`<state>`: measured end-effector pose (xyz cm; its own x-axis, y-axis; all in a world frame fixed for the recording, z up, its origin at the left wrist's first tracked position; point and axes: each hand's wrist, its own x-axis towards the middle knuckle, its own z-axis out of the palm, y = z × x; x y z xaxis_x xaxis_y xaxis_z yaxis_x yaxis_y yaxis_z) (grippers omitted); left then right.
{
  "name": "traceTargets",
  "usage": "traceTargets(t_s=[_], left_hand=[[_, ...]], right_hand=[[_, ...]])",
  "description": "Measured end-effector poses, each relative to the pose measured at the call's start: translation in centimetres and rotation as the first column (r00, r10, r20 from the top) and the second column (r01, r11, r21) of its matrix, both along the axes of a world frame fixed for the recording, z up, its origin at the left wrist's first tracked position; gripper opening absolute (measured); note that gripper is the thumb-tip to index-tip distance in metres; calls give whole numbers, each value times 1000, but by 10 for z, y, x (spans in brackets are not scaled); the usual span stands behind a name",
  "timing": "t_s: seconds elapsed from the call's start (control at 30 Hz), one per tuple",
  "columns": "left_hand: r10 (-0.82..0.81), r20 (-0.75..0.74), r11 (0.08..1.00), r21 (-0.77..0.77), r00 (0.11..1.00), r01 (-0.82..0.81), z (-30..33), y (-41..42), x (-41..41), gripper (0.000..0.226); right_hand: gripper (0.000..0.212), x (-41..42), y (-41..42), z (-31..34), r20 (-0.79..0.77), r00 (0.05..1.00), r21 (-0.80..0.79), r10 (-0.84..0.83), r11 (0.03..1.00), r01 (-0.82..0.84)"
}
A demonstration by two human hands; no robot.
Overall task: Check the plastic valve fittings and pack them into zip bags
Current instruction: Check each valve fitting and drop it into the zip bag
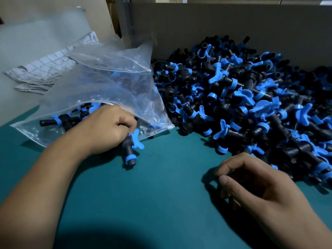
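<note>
The left hand [109, 126] curls its fingers around a black-and-blue valve fitting [130, 148] at the mouth of the zip bag [100, 87], which already seems to hold several more. The right hand [255, 182] hovers over the green mat [152, 186], fingers loosely bent and empty, beside the heap of fittings [242, 97].

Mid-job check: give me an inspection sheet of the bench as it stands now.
Surface: teal mat, bare in the middle.
Job's things: big pile of fittings at right; zip bag at left, open, partly filled.
Clutter: printed flat bags at far left.
Grippers: left hand grips a fitting at the bag's mouth; right hand loosely curled, holding nothing.
Cables: nothing seen.
Surroundings: cardboard wall behind the pile.
</note>
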<state>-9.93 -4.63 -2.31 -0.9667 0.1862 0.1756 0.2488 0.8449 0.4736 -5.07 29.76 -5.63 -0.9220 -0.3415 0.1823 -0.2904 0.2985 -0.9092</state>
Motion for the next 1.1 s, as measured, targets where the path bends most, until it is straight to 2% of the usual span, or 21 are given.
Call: traceTargets(t_s=[0.07,0.13,0.2,0.27,0.4,0.53,0.6,0.67,0.73,0.8,0.87,0.9,1.0,1.03,1.1], left_hand=[[100,-178,995,-6,979,-103,-3,0,-1,10],[236,-310,969,6,921,-246,-10,2,-3,14],[451,-358,872,-20,818,-489,-15,3,-8,30],[590,-370,775,11,717,-632,-18,2,-12,43],[678,-421,709,157,603,-687,-17,-1,-16,44],[724,-461,638,165,513,-752,-20,2,-15,49],[726,-456,627,134,514,-767,-24,1,-16,47],[729,-394,625,47,561,-779,-24,0,-21,44],[726,-312,622,-79,612,-779,-20,2,-28,29],[709,-277,643,-123,648,-756,-17,8,-32,16],[663,-345,681,-94,665,-727,-19,13,-29,21],[615,-438,705,-68,656,-706,-21,14,-25,24],[497,-649,737,-35,576,-675,-18,24,-13,35],[493,-657,745,-19,570,-666,-16,27,-11,36],[473,-616,803,8,630,-596,-15,37,-8,35]], right_hand=[[26,2,-1,2,30,1000,-7,-4,1000,5],[28,3,-1,4,51,999,-10,-7,1000,7],[28,3,-1,5,62,998,-3,-10,1000,10],[27,4,-1,5,70,997,4,-14,1000,14],[26,4,-1,6,74,997,13,-12,1000,11],[26,4,0,5,76,997,7,-9,1000,9],[26,4,-1,6,76,997,7,-5,1000,4],[24,4,-1,5,60,998,15,-1,1000,0],[21,3,-2,4,43,999,28,1,1000,-2],[20,4,-2,4,34,999,26,-4,1000,3],[19,4,-2,3,27,1000,24,-12,1000,12],[16,4,-2,2,23,1000,18,-14,1000,13],[9,3,-1,-1,-42,998,20,-44,999,44],[8,3,-1,-2,-111,991,37,-78,996,83],[4,3,1,-3,-274,948,52,-163,982,184]])
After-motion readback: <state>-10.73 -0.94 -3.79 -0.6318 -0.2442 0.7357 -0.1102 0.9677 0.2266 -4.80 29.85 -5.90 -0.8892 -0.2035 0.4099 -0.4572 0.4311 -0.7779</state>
